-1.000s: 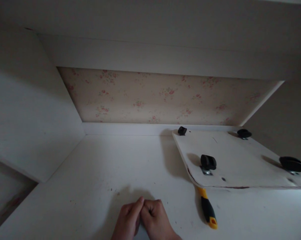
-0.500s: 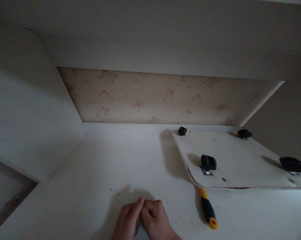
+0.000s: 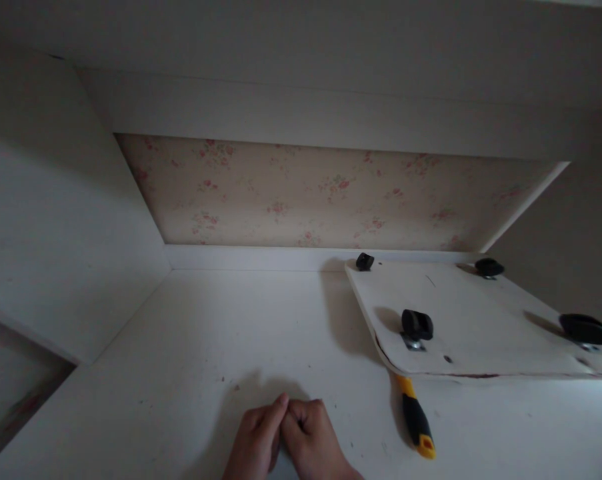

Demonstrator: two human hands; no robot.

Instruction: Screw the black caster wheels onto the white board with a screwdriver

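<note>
My left hand (image 3: 255, 443) and my right hand (image 3: 312, 441) rest side by side on the white desk top (image 3: 231, 333) at the bottom edge of the view. Both have their fingers curled in and pressed against each other. Whatever lies between them is hidden. To the right of my right hand lies a yellow and black tool handle (image 3: 415, 419), its far end tucked under a white board (image 3: 461, 320). That board lies upside down with black caster wheels (image 3: 416, 325) on it.
A flowered back panel (image 3: 321, 193) closes the desk nook, with white side walls on the left (image 3: 55, 233) and right. A white shelf (image 3: 331, 113) runs overhead. More wheels stand at the board's far corners (image 3: 489, 267) and right edge (image 3: 585, 329).
</note>
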